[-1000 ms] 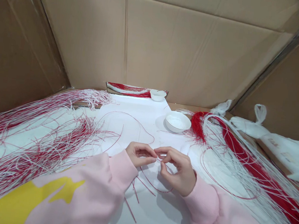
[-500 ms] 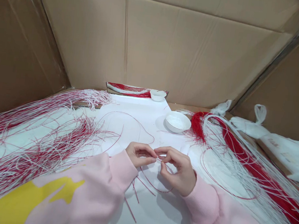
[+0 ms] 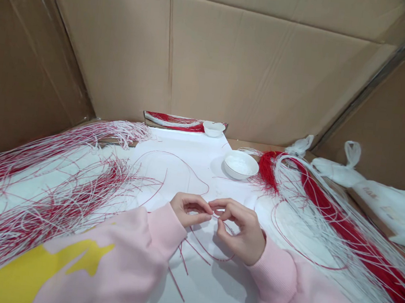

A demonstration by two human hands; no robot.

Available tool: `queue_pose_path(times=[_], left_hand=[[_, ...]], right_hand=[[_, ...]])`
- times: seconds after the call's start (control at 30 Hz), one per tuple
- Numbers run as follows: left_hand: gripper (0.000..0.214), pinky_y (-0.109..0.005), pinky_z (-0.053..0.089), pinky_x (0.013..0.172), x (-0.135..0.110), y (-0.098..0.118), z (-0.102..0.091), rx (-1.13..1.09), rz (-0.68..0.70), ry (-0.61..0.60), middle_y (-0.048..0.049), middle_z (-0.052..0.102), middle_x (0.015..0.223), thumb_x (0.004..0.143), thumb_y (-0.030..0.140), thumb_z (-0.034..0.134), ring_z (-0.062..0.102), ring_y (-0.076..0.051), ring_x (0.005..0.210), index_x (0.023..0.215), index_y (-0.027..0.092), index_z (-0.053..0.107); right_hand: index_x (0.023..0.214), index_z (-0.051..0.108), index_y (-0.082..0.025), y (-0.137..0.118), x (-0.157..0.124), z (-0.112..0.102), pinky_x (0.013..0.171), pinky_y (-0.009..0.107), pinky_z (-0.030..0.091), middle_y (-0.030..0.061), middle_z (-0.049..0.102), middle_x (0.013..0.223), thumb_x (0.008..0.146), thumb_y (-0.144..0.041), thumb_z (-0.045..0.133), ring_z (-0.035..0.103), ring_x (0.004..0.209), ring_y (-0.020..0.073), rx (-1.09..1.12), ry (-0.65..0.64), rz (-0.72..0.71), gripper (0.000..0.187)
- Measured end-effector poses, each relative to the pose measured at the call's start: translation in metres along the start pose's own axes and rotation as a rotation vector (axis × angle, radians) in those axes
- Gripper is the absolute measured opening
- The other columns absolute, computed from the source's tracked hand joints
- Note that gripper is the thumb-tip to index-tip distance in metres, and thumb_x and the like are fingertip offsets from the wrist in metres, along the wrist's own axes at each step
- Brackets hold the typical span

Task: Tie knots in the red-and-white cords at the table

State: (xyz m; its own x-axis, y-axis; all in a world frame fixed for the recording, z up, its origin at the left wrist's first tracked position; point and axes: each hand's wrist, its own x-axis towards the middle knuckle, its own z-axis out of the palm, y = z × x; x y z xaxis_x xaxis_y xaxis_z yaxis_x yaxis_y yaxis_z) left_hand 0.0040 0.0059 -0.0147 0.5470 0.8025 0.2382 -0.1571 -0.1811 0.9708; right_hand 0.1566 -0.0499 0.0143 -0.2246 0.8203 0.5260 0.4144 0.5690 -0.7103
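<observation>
My left hand (image 3: 189, 209) and my right hand (image 3: 240, 230) meet above a white paper sheet (image 3: 181, 178), their fingertips pinched together on a thin red-and-white cord (image 3: 209, 254). The cord's loose lengths loop and hang below the hands across the sheet. The exact pinch point is small and partly hidden by my fingers. A large tangled spread of similar strands (image 3: 50, 188) lies to the left of my left hand. To the right of my right hand lies a long bundle of red and white strands (image 3: 333, 216).
A white bowl (image 3: 240, 165) holding white contents stands on the sheet beyond my hands. Farther back are a small white dish (image 3: 213, 129) and a red-and-white bundle (image 3: 173, 121). White plastic bags (image 3: 374, 198) lie at right. Cardboard walls (image 3: 269, 67) surround the work surface.
</observation>
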Motion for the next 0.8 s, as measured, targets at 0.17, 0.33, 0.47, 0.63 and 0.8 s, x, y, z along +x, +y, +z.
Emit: queue_pose_path(times=[0.17,0.33,0.47,0.63,0.8], left_hand=[[0.014,-0.023,0.048,0.067,-0.0001,-0.0010,-0.0003,0.010,-0.037,0.024,-0.0059,0.064,0.068,0.059,0.021,0.067,0.060,-0.014,0.068,0.066,0.010,0.063],[0.015,-0.023,0.048,0.068,0.0007,-0.0018,-0.0009,0.006,-0.047,0.017,-0.0061,0.064,0.069,0.060,0.022,0.066,0.060,-0.014,0.069,0.067,0.010,0.063],[0.016,-0.024,0.048,0.068,0.0006,-0.0016,-0.0004,0.012,-0.060,0.017,-0.0063,0.064,0.069,0.060,0.024,0.066,0.060,-0.015,0.069,0.067,0.010,0.063],[0.016,-0.024,0.048,0.068,0.0001,-0.0015,-0.0003,0.030,-0.041,0.005,-0.0066,0.064,0.070,0.061,0.024,0.066,0.060,-0.015,0.069,0.068,0.009,0.063],[0.014,-0.024,0.048,0.067,-0.0001,0.0006,0.0001,0.054,-0.016,0.001,-0.0065,0.063,0.068,0.061,0.022,0.065,0.059,-0.014,0.067,0.067,0.010,0.063]], right_hand=[[0.057,0.039,-0.019,-0.0001,0.0006,0.0000,0.064,0.027,0.047,0.0080,0.060,0.089,0.060,-0.001,0.046,0.058,0.081,0.0168,-0.017,0.000,-0.013,0.020],[0.058,0.039,-0.019,0.0003,0.0004,0.0002,0.065,0.028,0.047,0.0075,0.060,0.089,0.060,-0.001,0.046,0.058,0.081,0.0165,-0.029,-0.001,-0.031,0.020],[0.058,0.039,-0.019,0.0009,0.0003,0.0002,0.065,0.027,0.047,0.0077,0.060,0.088,0.060,-0.001,0.046,0.058,0.080,0.0162,-0.031,0.003,-0.025,0.019],[0.057,0.040,-0.018,-0.0002,0.0010,0.0011,0.062,0.026,0.047,0.0076,0.060,0.087,0.061,-0.002,0.047,0.058,0.078,0.0160,-0.025,0.011,0.007,0.018],[0.057,0.039,-0.018,-0.0005,0.0003,0.0007,0.063,0.026,0.047,0.0075,0.060,0.087,0.061,-0.002,0.046,0.058,0.079,0.0161,-0.017,0.009,0.006,0.018]])
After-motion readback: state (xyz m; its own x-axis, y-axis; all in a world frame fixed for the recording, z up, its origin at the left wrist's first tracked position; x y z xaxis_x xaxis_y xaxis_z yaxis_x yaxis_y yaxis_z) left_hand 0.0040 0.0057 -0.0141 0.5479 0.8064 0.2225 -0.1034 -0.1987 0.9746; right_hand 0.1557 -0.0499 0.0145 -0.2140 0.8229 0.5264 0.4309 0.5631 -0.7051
